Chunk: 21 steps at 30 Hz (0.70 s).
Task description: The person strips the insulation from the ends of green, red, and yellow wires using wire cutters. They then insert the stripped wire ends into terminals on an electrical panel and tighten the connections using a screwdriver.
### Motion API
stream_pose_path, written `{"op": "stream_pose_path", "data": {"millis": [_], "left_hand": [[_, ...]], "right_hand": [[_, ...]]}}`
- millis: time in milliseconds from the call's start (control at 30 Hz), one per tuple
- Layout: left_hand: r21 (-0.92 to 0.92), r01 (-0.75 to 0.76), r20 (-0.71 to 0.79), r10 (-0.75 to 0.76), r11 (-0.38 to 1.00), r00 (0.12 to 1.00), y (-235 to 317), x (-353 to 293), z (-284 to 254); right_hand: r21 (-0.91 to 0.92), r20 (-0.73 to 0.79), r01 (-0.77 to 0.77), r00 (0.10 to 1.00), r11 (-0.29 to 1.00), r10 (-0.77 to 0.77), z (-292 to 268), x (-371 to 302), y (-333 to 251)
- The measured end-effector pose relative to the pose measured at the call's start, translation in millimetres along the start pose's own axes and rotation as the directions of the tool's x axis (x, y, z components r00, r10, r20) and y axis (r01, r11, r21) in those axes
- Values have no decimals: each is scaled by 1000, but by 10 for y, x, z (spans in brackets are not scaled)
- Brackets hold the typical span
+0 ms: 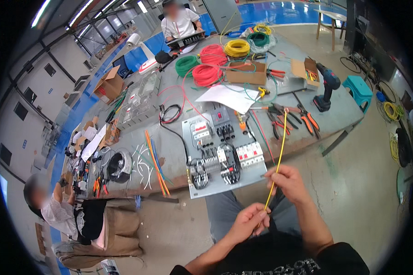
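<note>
A length of yellow wire [281,145] is stretched between my two hands over my lap. My left hand [249,222] pinches its lower end, fingers closed. Higher up and to the right, my right hand [287,183] grips the wire between thumb and fingers, and the upper part sticks out past it toward the pliers. Just left of my hands, a grey mounting plate [208,191] lies at the table's near edge. It carries a row of white circuit breakers [250,155], a dark moulded-case breaker [220,117], a small white breaker [201,130] and black-wired components.
Several pliers [311,123], a cordless drill [326,87] and an open cardboard box [305,73] lie right. Red [207,74], green [186,66] and yellow wire coils [237,48] sit farther back. Cut wires [154,158] lie left. One person [179,23] sits opposite, another [62,211] at left.
</note>
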<state>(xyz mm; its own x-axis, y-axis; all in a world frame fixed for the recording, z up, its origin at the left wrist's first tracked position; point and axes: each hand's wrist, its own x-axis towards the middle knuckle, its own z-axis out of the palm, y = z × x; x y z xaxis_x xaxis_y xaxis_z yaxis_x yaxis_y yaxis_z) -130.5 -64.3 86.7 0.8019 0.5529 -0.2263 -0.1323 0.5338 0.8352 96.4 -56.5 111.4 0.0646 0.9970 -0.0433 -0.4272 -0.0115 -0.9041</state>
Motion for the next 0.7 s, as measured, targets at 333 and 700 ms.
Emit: {"op": "stream_pose_path", "data": {"millis": [333, 700], "left_hand": [[-31, -48, 49, 50, 998, 998, -425, -234, -10], [30, -29, 57, 27, 999, 998, -654, -475, 100]], "right_hand": [[-62, -6, 100, 995, 993, -101, -26, -419, 161], [4, -3, 80, 997, 997, -80, 16, -507, 72]]}}
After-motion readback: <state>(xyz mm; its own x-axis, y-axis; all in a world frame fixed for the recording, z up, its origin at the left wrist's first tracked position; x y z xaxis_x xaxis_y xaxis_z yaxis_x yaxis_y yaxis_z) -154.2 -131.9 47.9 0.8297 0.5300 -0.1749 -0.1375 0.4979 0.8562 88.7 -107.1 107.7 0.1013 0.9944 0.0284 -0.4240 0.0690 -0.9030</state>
